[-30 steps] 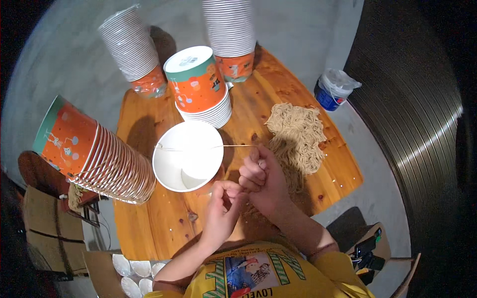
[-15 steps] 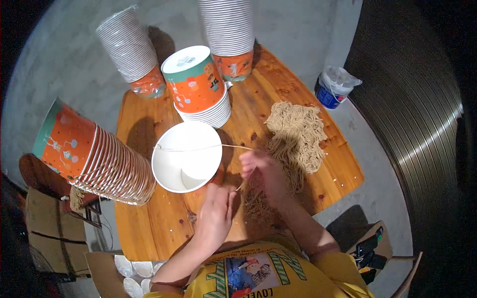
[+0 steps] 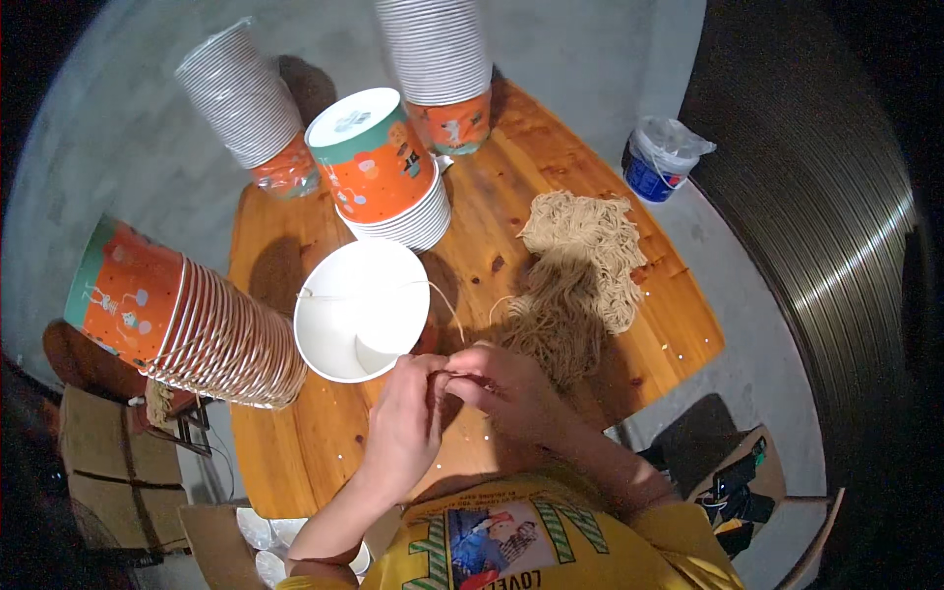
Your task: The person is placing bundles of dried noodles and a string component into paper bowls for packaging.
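A white paper bucket lies tilted with its mouth toward me. A thin tan cord runs across that mouth from the left rim, then curves down to my fingers. Just right of the bucket's lower edge, my left hand and my right hand meet, fingertips pinched together on the cord. The exact spot where they grip it is hidden by the fingers. Beyond my right hand spreads a pile of tan cords, partly in shadow.
On the left leans a stack of orange buckets with cords along their rims. Upside-down orange buckets and two tall wrapped stacks stand at the back of the wooden table. A blue pail is on the floor.
My hands have come together, the right one moving left and down to the left. The cord, stretched straight before, now hangs in a curve.
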The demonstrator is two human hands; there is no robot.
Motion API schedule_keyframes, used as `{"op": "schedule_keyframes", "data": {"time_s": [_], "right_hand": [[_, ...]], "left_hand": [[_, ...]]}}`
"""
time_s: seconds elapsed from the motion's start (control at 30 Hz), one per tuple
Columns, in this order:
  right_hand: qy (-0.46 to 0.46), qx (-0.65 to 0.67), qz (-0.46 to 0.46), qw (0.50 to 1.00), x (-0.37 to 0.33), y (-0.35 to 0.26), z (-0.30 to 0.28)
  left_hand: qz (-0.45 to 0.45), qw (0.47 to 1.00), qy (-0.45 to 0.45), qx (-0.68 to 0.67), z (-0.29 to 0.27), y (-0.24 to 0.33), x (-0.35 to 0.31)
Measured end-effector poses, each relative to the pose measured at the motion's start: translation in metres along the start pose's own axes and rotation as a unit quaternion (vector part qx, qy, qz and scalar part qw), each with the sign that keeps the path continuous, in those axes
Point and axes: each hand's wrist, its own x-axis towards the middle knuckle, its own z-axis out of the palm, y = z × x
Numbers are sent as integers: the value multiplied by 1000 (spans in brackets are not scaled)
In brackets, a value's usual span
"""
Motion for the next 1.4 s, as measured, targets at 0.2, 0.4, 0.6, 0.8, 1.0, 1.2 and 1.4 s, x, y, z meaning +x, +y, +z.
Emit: {"op": "schedule_keyframes", "data": {"time_s": [0.2,0.4,0.6,0.8,1.0,1.2,1.4], "right_hand": [[27,20,32,999,7,-6,3],[94,11,130,987,12,-4,6],[124,-117,86,982,25,-2,13],[130,-103,52,985,33,2,20],[140,-115,10,983,36,7,24],[159,-131,-29,978,38,12,29],[168,-130,-36,977,39,12,31]], "left_hand": [[6,1000,7,10,-4,-3,-1],[32,994,76,74,-16,-13,10],[9,993,17,119,-22,-25,22],[-45,997,-31,63,-29,-26,25],[-57,997,-37,45,-30,-26,25],[-55,996,-36,54,-29,-26,26],[-55,996,-36,53,-29,-27,25]]}}
